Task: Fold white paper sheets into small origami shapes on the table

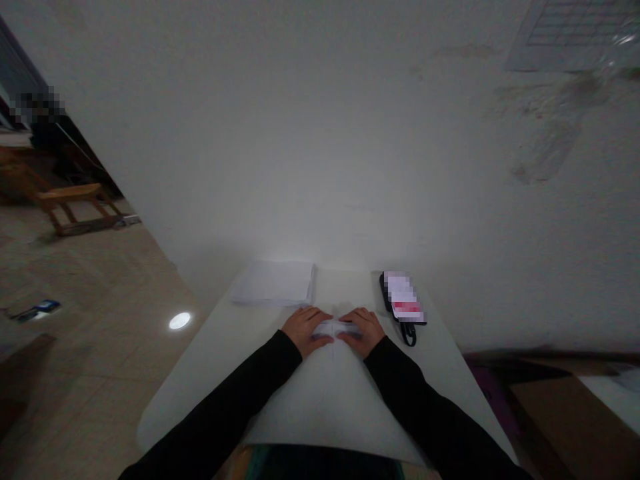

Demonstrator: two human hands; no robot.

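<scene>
A small strip of folded white paper [332, 328] lies on the white table near its middle, with a thin line across its centre. My left hand [306, 331] grips its left end, the fingers along the far edge and the thumb along the near edge. In the same manner my right hand [366, 332] grips the right end. The two hands face each other, thumb tips a little apart. Parts of both paper ends are hidden under the palms.
A stack of white paper [275, 283] lies at the table's back left. At the back right is a phone [403, 297] with a black cord [409, 333]. The wall [320, 133] rises directly behind the table [310, 407]. A wooden chair [70, 194] and a person are far left.
</scene>
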